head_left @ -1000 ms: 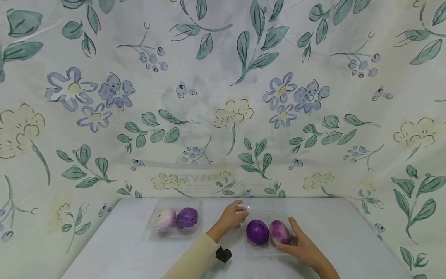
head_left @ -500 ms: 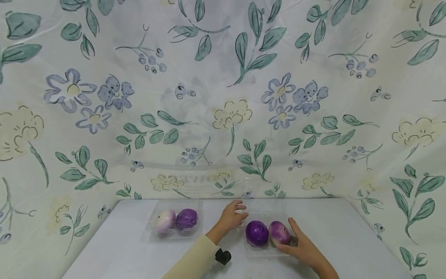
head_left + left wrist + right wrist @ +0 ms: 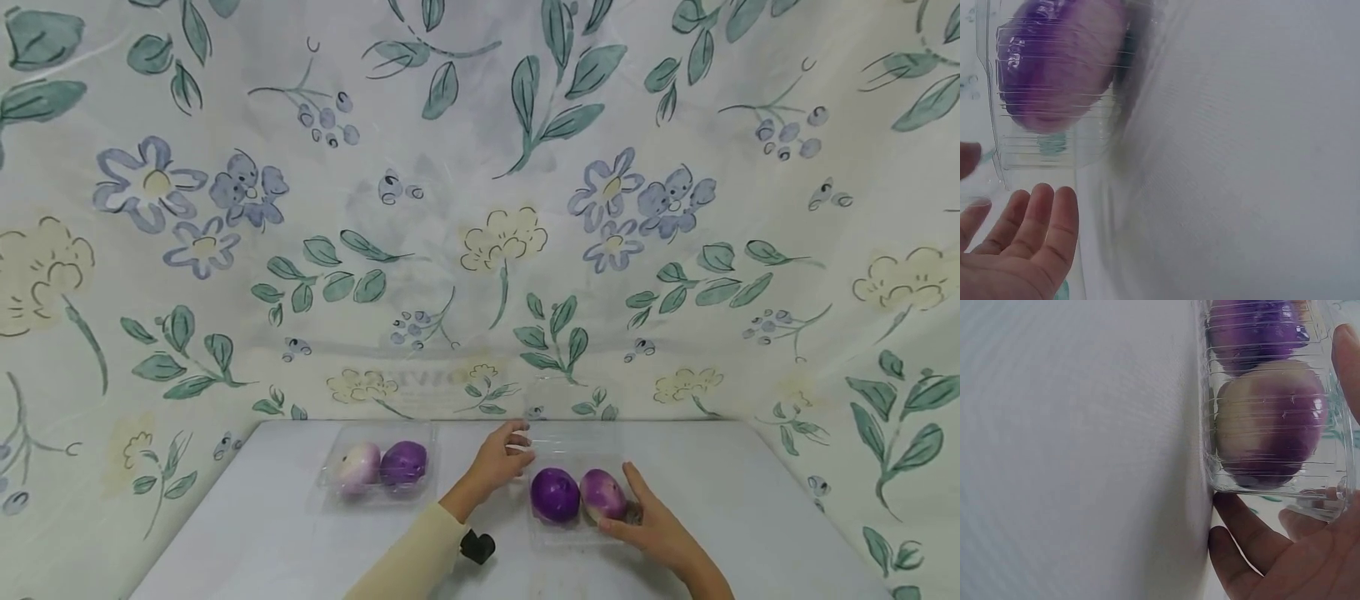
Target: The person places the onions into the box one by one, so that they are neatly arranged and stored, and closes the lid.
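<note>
A clear plastic clamshell container (image 3: 577, 535) on the table has its lid (image 3: 573, 408) raised at the back. Two round, purple-and-white, turnip-like vegetables lie inside: a deep purple one (image 3: 555, 495) at left and a paler one (image 3: 602, 494) at right. My left hand (image 3: 498, 457) reaches to the back left corner, its relaxed fingers spread beside the lid edge. In the left wrist view, thumb and forefinger stand on either side of thin plastic. My right hand (image 3: 652, 527) is spread round the right end, thumb toward the front, fingers (image 3: 1241, 528) low against the end wall.
Another clear container (image 3: 326, 483), its lid down, stands at back left with two similar vegetables (image 3: 403, 463) inside. A small black heart-shaped thing (image 3: 477, 546) shows beside the left sleeve (image 3: 412, 554). A floral cloth (image 3: 480, 167) hangs behind the white table (image 3: 247, 533).
The right container's lid stands higher against the cloth than one second ago. Both hands keep nearly the same places, and the vegetables have not shifted.
</note>
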`<act>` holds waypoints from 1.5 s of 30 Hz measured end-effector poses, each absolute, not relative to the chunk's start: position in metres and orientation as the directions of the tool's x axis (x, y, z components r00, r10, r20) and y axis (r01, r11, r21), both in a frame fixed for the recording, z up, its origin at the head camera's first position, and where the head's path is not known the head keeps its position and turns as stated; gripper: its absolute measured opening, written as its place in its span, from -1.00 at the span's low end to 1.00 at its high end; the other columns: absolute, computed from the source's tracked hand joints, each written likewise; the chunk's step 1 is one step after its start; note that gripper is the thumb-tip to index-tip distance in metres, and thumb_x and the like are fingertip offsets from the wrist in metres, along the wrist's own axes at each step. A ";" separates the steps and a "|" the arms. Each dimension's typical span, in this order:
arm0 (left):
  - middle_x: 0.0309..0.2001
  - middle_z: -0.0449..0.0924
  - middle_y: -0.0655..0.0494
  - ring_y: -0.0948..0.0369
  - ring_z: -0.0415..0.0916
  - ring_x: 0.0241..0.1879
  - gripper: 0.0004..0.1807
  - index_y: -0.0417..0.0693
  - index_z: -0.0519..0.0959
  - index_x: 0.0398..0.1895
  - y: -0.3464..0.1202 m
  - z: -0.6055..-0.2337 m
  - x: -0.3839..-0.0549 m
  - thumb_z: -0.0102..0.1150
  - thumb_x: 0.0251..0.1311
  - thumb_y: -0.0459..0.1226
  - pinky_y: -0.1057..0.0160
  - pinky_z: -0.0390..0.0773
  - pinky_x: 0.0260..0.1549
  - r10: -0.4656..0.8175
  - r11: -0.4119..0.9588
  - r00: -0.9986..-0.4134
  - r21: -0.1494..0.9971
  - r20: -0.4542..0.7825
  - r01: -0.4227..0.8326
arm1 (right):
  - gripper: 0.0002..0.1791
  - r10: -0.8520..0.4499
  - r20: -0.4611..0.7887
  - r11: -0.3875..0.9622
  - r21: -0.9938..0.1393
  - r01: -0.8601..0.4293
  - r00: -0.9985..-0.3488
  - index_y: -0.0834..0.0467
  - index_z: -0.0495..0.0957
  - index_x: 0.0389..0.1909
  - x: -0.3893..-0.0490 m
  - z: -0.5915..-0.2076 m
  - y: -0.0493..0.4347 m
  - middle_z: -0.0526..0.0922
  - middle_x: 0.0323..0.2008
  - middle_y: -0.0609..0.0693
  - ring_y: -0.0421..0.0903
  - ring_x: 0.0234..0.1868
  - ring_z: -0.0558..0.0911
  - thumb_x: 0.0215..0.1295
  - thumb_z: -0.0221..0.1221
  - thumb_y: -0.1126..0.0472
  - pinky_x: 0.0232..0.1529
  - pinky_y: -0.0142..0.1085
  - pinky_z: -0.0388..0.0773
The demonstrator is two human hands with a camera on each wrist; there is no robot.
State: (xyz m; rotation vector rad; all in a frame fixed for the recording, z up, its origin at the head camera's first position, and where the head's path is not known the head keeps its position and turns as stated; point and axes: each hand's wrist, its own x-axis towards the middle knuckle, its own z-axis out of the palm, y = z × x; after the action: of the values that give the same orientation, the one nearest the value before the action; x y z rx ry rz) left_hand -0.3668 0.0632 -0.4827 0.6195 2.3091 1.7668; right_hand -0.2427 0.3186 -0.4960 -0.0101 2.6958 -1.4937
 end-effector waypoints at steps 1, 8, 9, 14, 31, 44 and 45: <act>0.08 0.55 -0.32 0.00 0.63 -0.06 -0.42 -0.25 0.37 0.31 0.063 -0.482 -0.366 0.27 0.22 -0.36 0.15 0.70 -0.29 0.423 0.212 -0.900 0.955 0.102 0.208 | 0.24 -0.036 -0.048 0.529 -0.848 0.022 -0.998 0.28 -0.22 0.56 -0.243 -0.496 0.319 -0.24 0.55 0.34 0.43 0.45 0.13 0.12 0.42 -0.01 0.43 0.21 0.04; 0.26 0.39 -0.31 -0.05 0.54 0.10 -0.33 -0.05 0.29 0.38 0.059 -0.477 -0.359 0.27 0.27 -0.08 0.06 0.68 -0.14 0.505 0.205 -0.861 0.960 0.065 0.192 | 0.24 -0.024 -0.067 0.554 -0.831 0.042 -0.997 0.26 -0.25 0.57 -0.243 -0.493 0.321 -0.25 0.55 0.33 0.38 0.50 -0.04 0.13 0.40 -0.06 0.43 0.25 -0.03; 0.29 0.36 -0.31 -0.06 0.52 0.13 -0.32 -0.04 0.28 0.39 0.059 -0.476 -0.358 0.26 0.28 -0.05 0.05 0.67 -0.12 0.523 0.203 -0.849 0.958 0.067 0.201 | 0.24 -0.019 -0.072 0.558 -0.829 0.049 -0.997 0.25 -0.25 0.57 -0.243 -0.493 0.322 -0.26 0.55 0.33 0.38 0.51 -0.06 0.13 0.40 -0.07 0.43 0.26 -0.02; 0.36 0.27 -0.25 -0.09 0.45 0.23 -0.28 -0.04 0.26 0.40 0.057 -0.470 -0.350 0.19 0.28 0.08 -0.02 0.61 0.03 0.599 0.255 -0.795 0.920 0.092 0.298 | 0.26 0.002 -0.080 0.552 -0.831 0.067 -0.997 0.22 -0.26 0.58 -0.245 -0.495 0.323 -0.26 0.56 0.31 0.40 0.49 0.01 0.12 0.40 -0.09 0.42 0.27 0.04; 0.45 0.09 -0.22 -0.10 0.36 0.26 -0.30 0.11 0.29 0.42 0.036 -0.474 -0.328 0.23 0.26 0.05 0.04 0.61 0.00 0.666 0.343 -0.736 0.826 0.121 0.447 | 0.22 0.009 -0.055 0.598 -0.800 0.049 -0.998 0.23 -0.20 0.57 -0.246 -0.494 0.314 -0.18 0.55 0.32 0.41 0.50 -0.07 0.12 0.40 -0.08 0.40 0.33 -0.02; -0.29 0.56 0.00 0.24 0.51 -0.47 -0.22 -0.02 0.28 0.45 0.037 -0.477 -0.299 0.26 0.10 -0.24 0.29 0.54 -0.53 0.569 0.388 -0.820 0.861 0.058 0.330 | -0.12 -0.113 -0.116 0.410 -0.910 0.060 -0.987 0.37 -0.03 0.51 -0.234 -0.484 0.348 0.20 0.40 0.48 0.39 0.28 0.44 0.31 0.22 0.19 0.18 0.13 0.51; -0.36 0.56 0.02 0.25 0.50 -0.53 -0.22 -0.02 0.28 0.45 0.039 -0.475 -0.297 0.24 0.08 -0.27 0.30 0.53 -0.57 0.557 0.386 -0.829 0.867 0.052 0.314 | -0.16 -0.108 -0.123 0.390 -0.918 0.071 -0.987 0.38 -0.01 0.49 -0.232 -0.481 0.351 0.28 0.35 0.49 0.36 0.24 0.49 0.32 0.18 0.23 0.15 0.10 0.55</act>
State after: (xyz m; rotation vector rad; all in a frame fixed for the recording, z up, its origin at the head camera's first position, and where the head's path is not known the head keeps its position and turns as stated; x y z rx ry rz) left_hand -0.2974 0.0390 -0.4750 0.7709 2.3986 1.4183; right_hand -0.2322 0.3514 -0.4805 -0.0332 2.4792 -1.6507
